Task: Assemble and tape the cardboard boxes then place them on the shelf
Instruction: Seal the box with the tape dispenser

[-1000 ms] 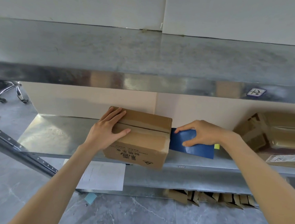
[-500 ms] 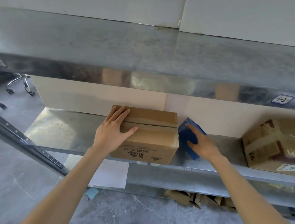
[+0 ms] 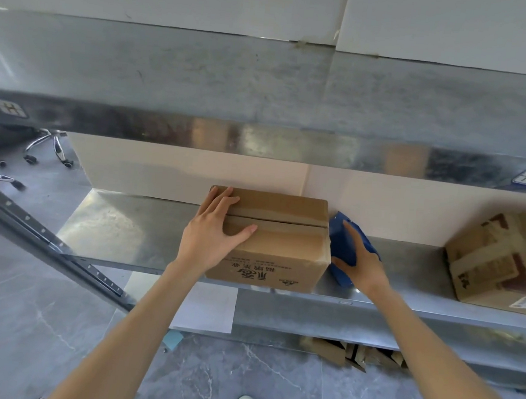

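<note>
We see the metal shelf (image 3: 118, 234) under the cardboard box (image 3: 282, 255). Well right of the box sits a second carton (image 3: 491, 260). A blue sheet (image 3: 341, 238) touches the box's right side, our right hand (image 3: 362, 267) flat on it, fingers straight. Our left hand (image 3: 210, 236) rests on the box's top left, fingers straight and spread.

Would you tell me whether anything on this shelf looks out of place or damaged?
Two things. A blue object stands tilted against the cardboard box, under the right hand. The carton at far right sits askew to the shelf edge and looks scuffed.
</note>
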Demonstrator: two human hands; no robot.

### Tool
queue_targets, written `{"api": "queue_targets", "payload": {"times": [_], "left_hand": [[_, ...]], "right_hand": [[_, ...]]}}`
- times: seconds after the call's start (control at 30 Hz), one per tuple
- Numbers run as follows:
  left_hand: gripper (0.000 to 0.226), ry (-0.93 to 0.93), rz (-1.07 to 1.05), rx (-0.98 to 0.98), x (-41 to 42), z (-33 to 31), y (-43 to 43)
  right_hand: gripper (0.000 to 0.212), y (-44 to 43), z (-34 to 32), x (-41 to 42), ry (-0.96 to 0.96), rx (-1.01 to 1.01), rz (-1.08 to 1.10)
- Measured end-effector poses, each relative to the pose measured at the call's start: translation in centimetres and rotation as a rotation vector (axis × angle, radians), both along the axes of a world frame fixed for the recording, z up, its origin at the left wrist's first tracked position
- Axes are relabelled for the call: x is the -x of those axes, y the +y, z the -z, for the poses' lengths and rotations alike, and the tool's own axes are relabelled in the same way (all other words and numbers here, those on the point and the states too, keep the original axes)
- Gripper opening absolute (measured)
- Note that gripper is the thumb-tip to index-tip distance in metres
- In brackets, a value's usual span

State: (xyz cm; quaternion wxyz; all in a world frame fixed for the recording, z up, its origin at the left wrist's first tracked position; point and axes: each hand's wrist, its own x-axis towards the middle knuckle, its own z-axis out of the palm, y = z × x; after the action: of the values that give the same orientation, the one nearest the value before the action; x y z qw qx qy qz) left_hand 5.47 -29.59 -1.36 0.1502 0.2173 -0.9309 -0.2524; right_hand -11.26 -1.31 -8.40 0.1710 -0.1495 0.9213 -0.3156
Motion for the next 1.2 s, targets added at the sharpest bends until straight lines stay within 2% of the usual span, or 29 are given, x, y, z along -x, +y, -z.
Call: {"api": "queue_targets", "payload": {"times": [0.13, 0.3, 0.43, 0.53, 0.63, 0.77, 0.83, 1.0, 1.07, 1.2], "left_hand": [[0.065, 0.002, 0.043, -0.072, -0.1, -0.1, -0.5], [0.066, -0.015, 0.091, -0.113, -0.3, -0.4, -1.1], [0.072, -0.060, 0.088, -0.035, -0.3, -0.6, -1.4], [0.074, -0.058, 0.087, -0.001, -0.4, -0.6, -1.5], [0.072, -0.007, 0.089, -0.034, -0.5, -0.3, -1.2], [0.071, 0.072, 0.089, -0.106, -0.6, 0.1, -1.0], [0.071, 0.099, 0.091, -0.156, -0.6, 0.2, -1.1], [0.083, 0.109, 0.119, -0.192, -0.7, 0.5, -1.6], [0.084, 0.075, 0.181, -0.073, -0.9, 0.7, -1.8], [0.073, 0.032, 0.354, 0.253, -1.1, 0.6, -2.6]], "right_hand": [[0.087, 0.6, -0.2, 0.2, 0.029, -0.068, -0.062], [0.073, 1.7, -1.4, 0.5, 0.062, -0.061, -0.118], [0.052, 1.9, -3.6, 0.6, 0.144, -0.051, -0.056], [0.042, 0.6, -5.7, 0.2, 0.222, 0.115, -0.020], [0.038, -2.5, -7.7, -0.9, 0.277, 0.285, -0.074], [0.042, -6.6, -8.9, -3.0, 0.187, 0.414, -0.210], [0.048, -7.6, -8.3, -3.7, 0.089, 0.380, -0.275], [0.057, -7.7, -7.5, -3.5, 0.081, 0.293, -0.319], [0.058, -7.6, -7.4, -3.6, 0.164, 0.179, -0.403], [0.055, -7.5, -8.0, -3.4, 0.432, -0.082, -0.647]]}}
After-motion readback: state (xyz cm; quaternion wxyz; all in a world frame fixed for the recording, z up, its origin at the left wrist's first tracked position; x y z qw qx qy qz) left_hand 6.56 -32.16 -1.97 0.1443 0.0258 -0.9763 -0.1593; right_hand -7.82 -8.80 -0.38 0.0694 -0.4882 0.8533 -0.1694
